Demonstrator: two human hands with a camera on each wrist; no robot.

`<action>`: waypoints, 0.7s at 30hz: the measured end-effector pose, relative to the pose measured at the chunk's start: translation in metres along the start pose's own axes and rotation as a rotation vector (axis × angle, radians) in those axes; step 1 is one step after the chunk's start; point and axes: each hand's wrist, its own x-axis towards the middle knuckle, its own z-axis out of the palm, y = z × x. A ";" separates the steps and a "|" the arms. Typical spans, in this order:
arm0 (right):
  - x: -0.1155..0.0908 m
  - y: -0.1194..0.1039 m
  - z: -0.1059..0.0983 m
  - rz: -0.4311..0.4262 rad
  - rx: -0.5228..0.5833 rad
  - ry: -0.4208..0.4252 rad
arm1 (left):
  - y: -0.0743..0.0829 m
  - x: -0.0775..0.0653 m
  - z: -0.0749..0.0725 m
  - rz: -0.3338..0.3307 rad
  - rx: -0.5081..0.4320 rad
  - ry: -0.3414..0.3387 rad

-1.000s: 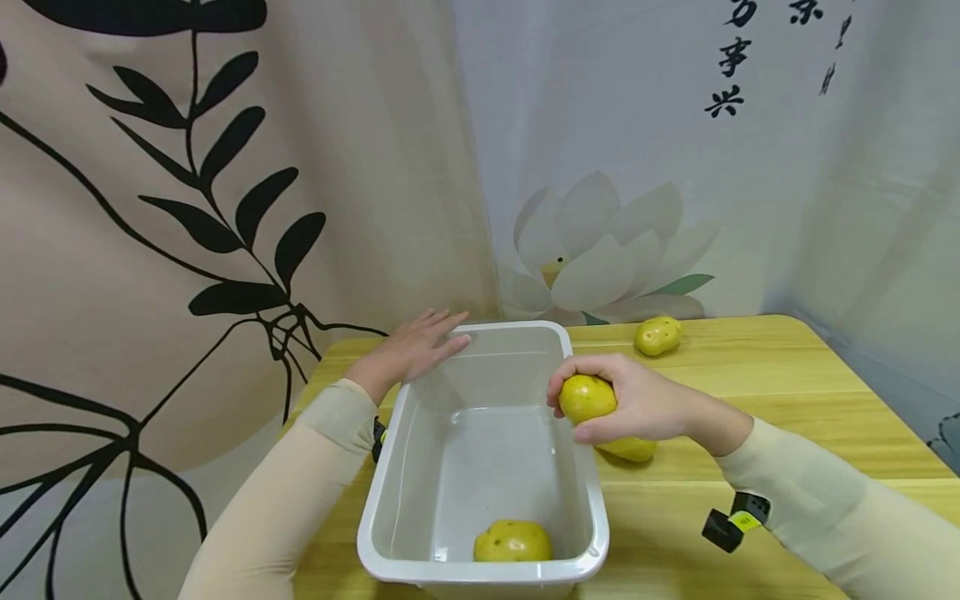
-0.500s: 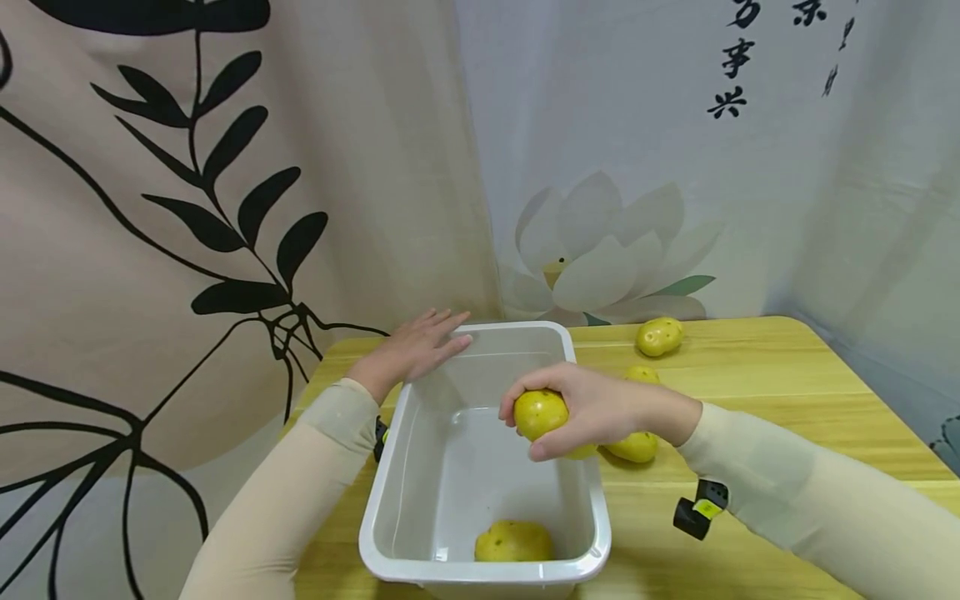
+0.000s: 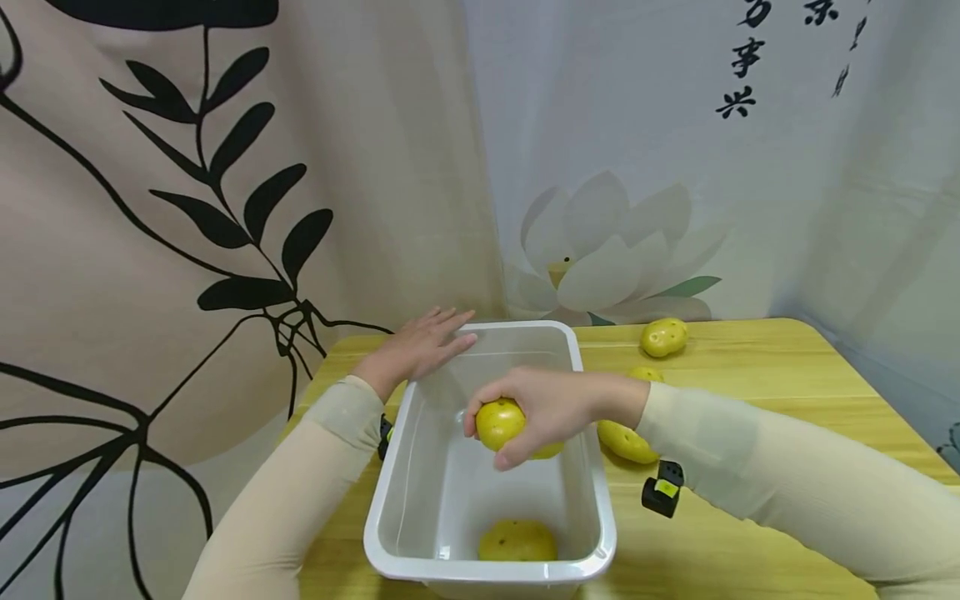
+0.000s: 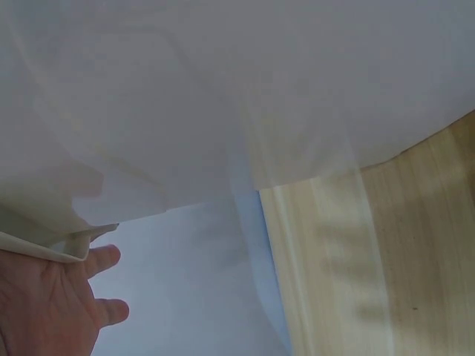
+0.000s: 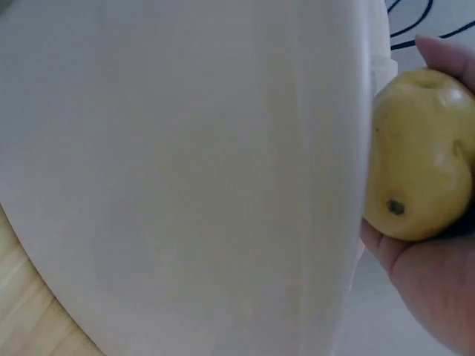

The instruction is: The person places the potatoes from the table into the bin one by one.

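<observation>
My right hand [image 3: 551, 408] grips a yellow potato [image 3: 501, 425] over the white plastic tub [image 3: 375, 533], its fingers and thumb curled round the potato. In the right wrist view this potato [image 5: 419, 156] shows a dark spot, and the tub's outer wall [image 5: 185, 178] covers much of the picture. My left hand [image 3: 416, 348] rests on the tub's far left rim with straight fingers. The left wrist view shows the left hand [image 4: 48, 304] at the rim. Another potato [image 3: 517, 542] lies inside the tub at the near end.
Right of the tub, a potato [image 3: 628, 442] lies on the wooden table [image 3: 750, 450], and another [image 3: 645, 373] is partly hidden behind my right hand. One more potato [image 3: 663, 337] lies near the back edge. A printed curtain [image 3: 405, 167] hangs behind the table.
My right hand has carried the potato leftward, from above the tub's right rim to over its middle. The left hand stays on the rim.
</observation>
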 end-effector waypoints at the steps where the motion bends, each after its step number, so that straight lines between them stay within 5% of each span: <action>1: 0.002 0.000 0.000 0.004 -0.009 -0.012 | 0.000 0.000 0.000 0.002 0.001 0.002; 11: 0.020 0.001 0.004 0.054 -0.041 -0.128 | -0.001 0.002 0.000 0.026 -0.005 0.018; 21: 0.043 0.002 0.008 0.142 -0.169 -0.333 | -0.001 0.001 0.000 0.040 -0.012 0.020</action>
